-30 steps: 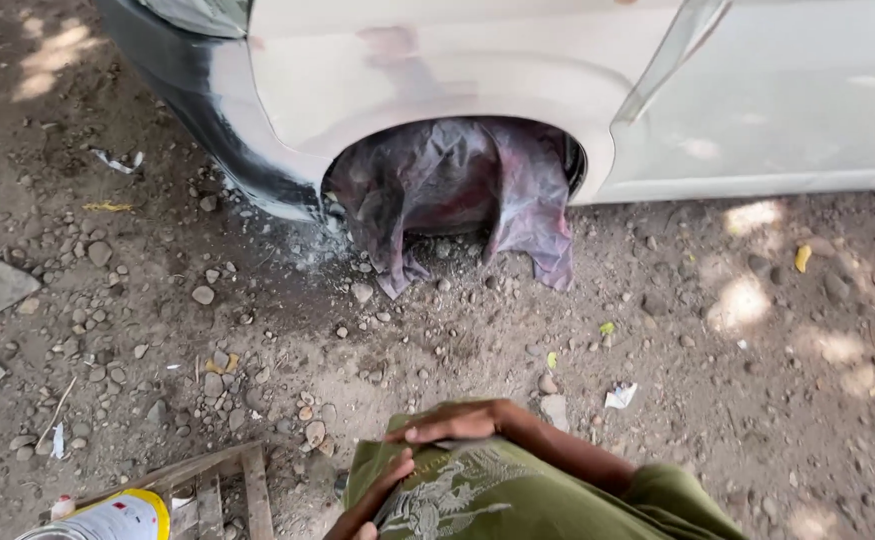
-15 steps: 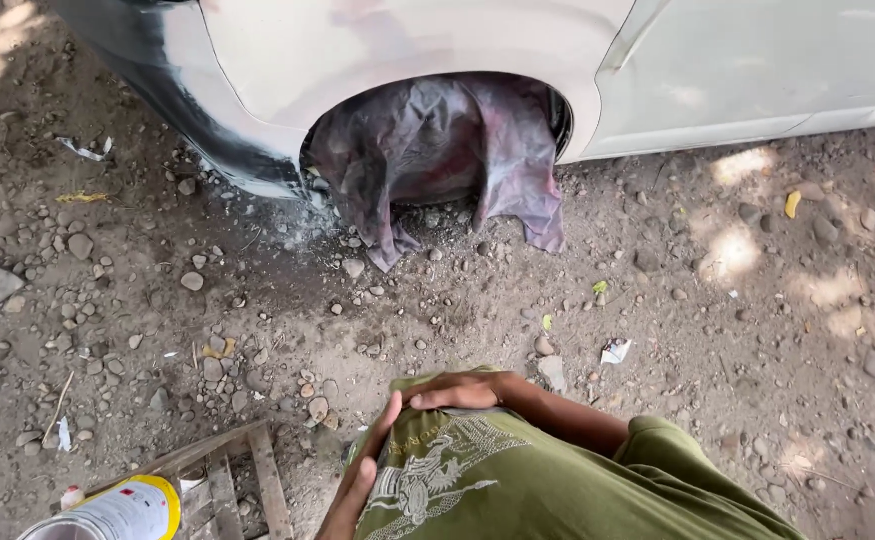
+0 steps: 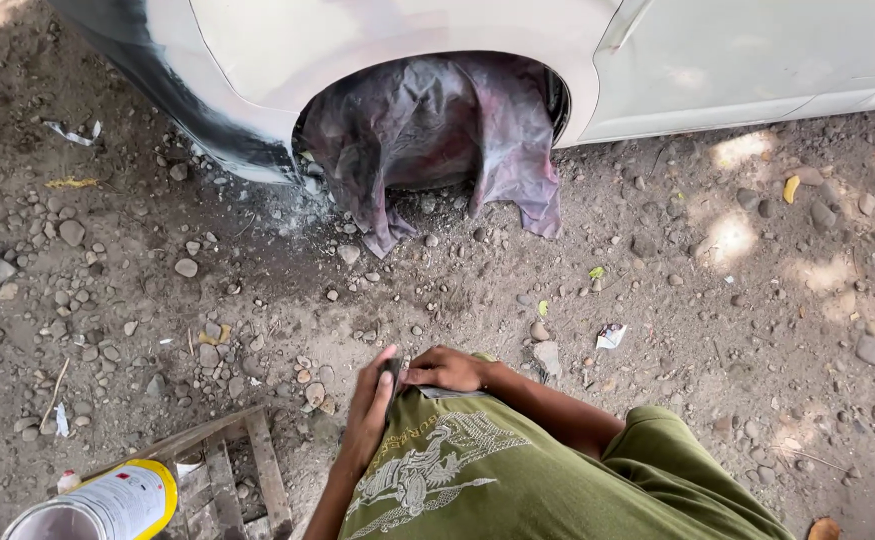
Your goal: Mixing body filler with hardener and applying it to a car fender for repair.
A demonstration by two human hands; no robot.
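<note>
Overhead, head view only, looking straight down past the person's chest to the ground.

Left hand: left hand (image 3: 369,405) at 6 o'clock of the frame, fingers stretched nearly straight and close together, tips laid along a small dark flat object (image 3: 394,371); whether they pinch it or only press on it, cannot tell.

Right hand: right hand (image 3: 444,370) just at 3 o'clock of the left one, fingers curled down, thumb side meeting the same dark object; the grip itself is hidden.

Dark object: thin, dark, between the two hands at the hem of the olive green shirt (image 3: 497,480); kind not readable.

Shirt: pale printed figure on the chest, fills the 6 o'clock edge.

Car: white car body (image 3: 377,40) across 12 o'clock; wheel arch covered by a crumpled grey-purple masking sheet (image 3: 437,130) that hangs to the dirt.

Bumper edge: dark, unpainted-looking strip (image 3: 207,110) at 10 o'clock.

Ground: dry gravel and dirt (image 3: 207,290) with scattered stones, well apart from the hands.

Can: open round tin (image 3: 97,505) with a yellow and white label at 7 o'clock, lying beside a wooden frame (image 3: 237,470).

Litter: scrap of white paper (image 3: 610,335) at 3 o'clock of the hands; yellow leaf (image 3: 791,188) at 2 o'clock.
</note>
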